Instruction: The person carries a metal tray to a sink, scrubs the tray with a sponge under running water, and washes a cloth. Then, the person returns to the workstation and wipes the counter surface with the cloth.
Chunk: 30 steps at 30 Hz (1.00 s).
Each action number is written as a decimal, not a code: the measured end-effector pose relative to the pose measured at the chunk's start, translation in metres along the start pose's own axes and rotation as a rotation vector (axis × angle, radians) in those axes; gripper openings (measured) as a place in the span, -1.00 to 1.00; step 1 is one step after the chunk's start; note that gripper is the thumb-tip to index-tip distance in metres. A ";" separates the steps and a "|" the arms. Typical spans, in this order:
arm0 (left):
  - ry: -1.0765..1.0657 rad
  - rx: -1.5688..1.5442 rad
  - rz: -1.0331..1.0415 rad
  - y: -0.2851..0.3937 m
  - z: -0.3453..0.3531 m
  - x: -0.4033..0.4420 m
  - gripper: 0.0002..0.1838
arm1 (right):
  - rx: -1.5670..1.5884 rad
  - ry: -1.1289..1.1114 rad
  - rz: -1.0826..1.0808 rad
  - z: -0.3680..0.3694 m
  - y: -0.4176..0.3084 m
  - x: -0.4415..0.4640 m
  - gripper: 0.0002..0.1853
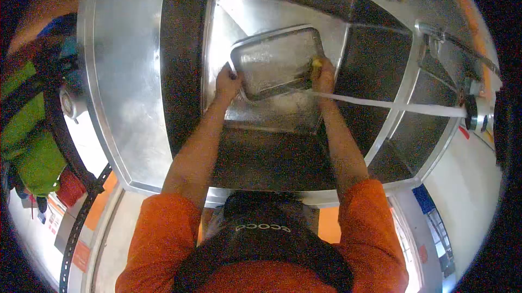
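Head view, sink: large, deep stainless-steel sink (185, 48), filling the middle of the frame, with bright metal at left and dark walls at centre and right.
Tray: shallow rectangular grey metal tray (274, 62) with a bright rim, tilted inside the sink, just above the centre of the frame.
Stage: surface looks wet and shiny; the tray is in the sink and in hand, not set aside. Handling appears under way; how much of its surface has been covered, and how much is left, cannot be told.
Stream: thin whitish band (375, 103), probably running water, crossing from the right edge to beside the right hand.
Left hand (227, 83): fingers gripping the tray's left edge.
Right hand (325, 80): fingers closed around the yellow item at the tray's right edge.
Yellow item: small, soft-looking yellow piece (316, 63), perhaps a sponge; mostly hidden.
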<state>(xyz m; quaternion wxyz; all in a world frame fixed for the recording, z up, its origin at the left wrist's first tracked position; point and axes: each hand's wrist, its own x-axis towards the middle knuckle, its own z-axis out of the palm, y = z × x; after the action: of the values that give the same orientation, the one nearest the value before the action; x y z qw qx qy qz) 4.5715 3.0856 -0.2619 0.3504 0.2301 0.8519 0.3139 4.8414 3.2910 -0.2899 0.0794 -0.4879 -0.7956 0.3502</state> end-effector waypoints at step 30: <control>-0.049 -0.539 -0.061 0.095 -0.045 -0.015 -0.68 | 0.218 0.027 0.212 -0.043 -0.072 -0.051 -0.75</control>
<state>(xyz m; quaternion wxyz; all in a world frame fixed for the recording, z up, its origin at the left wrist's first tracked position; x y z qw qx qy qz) 4.5642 3.1255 -0.1640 0.4287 0.1104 0.7354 0.5130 4.8356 3.2495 -0.2016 0.1051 -0.5625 -0.6956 0.4343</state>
